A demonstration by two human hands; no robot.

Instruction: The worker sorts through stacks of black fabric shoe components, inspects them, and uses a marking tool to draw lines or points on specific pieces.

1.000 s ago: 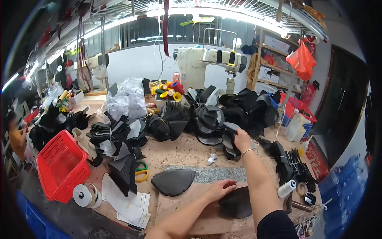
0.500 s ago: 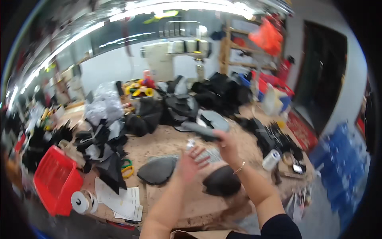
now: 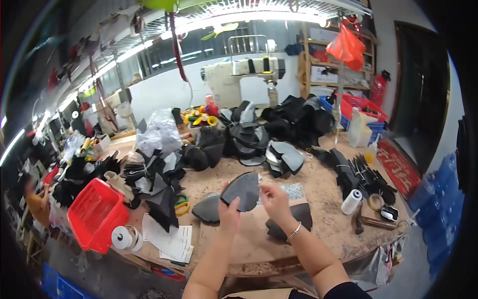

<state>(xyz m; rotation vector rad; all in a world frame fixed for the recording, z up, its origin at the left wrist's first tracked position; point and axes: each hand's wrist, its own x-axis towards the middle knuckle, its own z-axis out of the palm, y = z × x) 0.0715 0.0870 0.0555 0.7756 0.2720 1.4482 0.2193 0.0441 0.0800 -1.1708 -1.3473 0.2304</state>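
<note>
Left hand (image 3: 229, 215) grips a curved dark-grey panel (image 3: 242, 191); right hand (image 3: 275, 203), at its three o'clock: hold indeterminable. Should the left grip loosen, dropping is possible.

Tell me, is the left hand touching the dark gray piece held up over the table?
Touching. The head view shows the left hand gripping the held-up dark gray piece, its thumb lying over the lower edge.

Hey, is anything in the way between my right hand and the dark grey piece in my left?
Nothing visible is. Your right hand is beside the right edge of the dark grey piece your left hand holds; I can't tell if it's touching.
</note>
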